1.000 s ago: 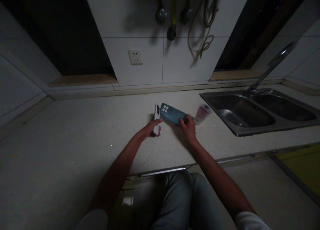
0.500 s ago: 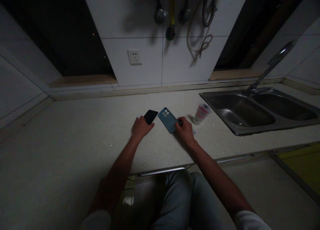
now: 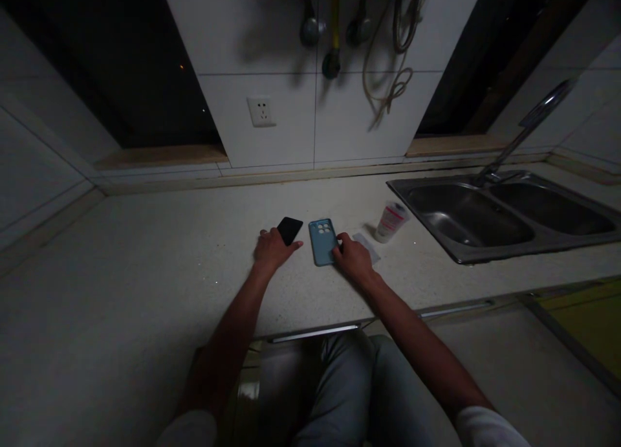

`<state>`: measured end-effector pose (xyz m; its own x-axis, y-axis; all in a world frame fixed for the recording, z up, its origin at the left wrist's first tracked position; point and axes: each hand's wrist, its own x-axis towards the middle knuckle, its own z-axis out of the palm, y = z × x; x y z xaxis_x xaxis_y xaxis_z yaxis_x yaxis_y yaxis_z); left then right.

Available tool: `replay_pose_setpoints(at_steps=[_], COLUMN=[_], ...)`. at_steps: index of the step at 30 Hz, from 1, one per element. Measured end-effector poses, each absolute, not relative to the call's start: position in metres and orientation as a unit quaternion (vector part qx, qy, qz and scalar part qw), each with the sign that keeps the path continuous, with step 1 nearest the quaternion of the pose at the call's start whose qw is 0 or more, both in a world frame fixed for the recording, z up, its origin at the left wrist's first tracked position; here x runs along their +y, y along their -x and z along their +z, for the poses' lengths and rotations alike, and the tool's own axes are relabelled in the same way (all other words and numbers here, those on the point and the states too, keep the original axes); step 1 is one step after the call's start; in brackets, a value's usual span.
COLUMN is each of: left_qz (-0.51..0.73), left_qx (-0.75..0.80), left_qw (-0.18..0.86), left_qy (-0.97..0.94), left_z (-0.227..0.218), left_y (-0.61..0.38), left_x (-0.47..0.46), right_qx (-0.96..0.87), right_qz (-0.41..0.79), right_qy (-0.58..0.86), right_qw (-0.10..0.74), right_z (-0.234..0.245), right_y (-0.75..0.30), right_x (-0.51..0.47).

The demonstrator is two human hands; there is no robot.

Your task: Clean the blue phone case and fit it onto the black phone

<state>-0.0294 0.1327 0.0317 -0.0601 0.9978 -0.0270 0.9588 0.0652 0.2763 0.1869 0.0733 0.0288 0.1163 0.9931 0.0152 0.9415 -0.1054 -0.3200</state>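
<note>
Blue phone case: my right hand pinches its edge; left hand, thumb spread, touches black phone, grip unclear.

A black smartphone lies with its dark, glossy face up on the pale countertop, angled with its far end toward the right; its near part is hidden under the left hand. Just to its right, apart from it, is a teal-blue phone case, empty, its rimmed inner side up and its long sides running away from the person. 4 round camera holes, set 2 by 2, show near its far end. The right hand touches the case's right edge.
</note>
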Motion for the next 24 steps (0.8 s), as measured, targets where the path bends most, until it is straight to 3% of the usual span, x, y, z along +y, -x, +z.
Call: replay_pose_setpoints(at_steps=[24], left_qz=[0.050], left_qx=[0.720], left_qw=[0.023], left_qy=[-0.692], left_z=[0.0356], left_y=[0.0241], left_x=[0.1231], right_qx=[-0.677], right_qz=[0.072], right_qy=[0.728], right_qw=[0.079], right_z=[0.0278], right_y=[-0.1850], right_x=[0.0718])
